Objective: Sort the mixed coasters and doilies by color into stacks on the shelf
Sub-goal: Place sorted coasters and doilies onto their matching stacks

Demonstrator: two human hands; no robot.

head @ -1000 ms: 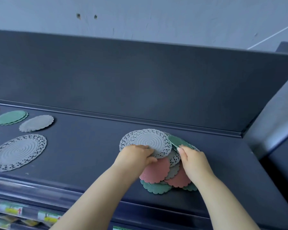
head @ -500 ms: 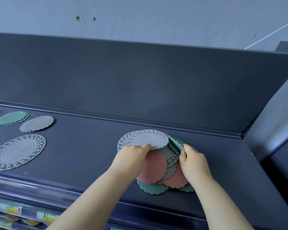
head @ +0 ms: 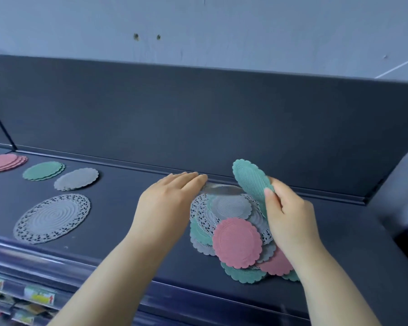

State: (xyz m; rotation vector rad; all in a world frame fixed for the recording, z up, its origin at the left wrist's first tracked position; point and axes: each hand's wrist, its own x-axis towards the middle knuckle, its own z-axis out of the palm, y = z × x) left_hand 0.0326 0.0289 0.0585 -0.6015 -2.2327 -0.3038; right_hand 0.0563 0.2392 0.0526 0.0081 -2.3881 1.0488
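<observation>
A mixed pile of coasters and doilies [head: 231,207] lies on the dark shelf [head: 118,196], with a pink coaster [head: 237,243] on top at the front and green ones [head: 243,275] underneath. My right hand [head: 290,220] pinches a green scalloped coaster [head: 251,181] and holds it tilted up above the pile's back edge. My left hand [head: 167,205] hovers at the pile's left, fingers stretched out. A blurred grey lace doily [head: 222,189] sticks out edge-on from under its fingertips; the thumb is hidden.
Sorted stacks sit at the left: pink coasters [head: 5,162], green coasters [head: 44,170], small grey coasters [head: 77,178] and a large grey lace doily [head: 52,217]. A tall back panel [head: 198,118] walls the shelf. Price tags [head: 39,296] line a lower shelf edge.
My right hand has pulled the green coaster out of the pile and raised it. My left hand lifted the large grey doily off the top, uncovering the grey and pink coasters beneath.
</observation>
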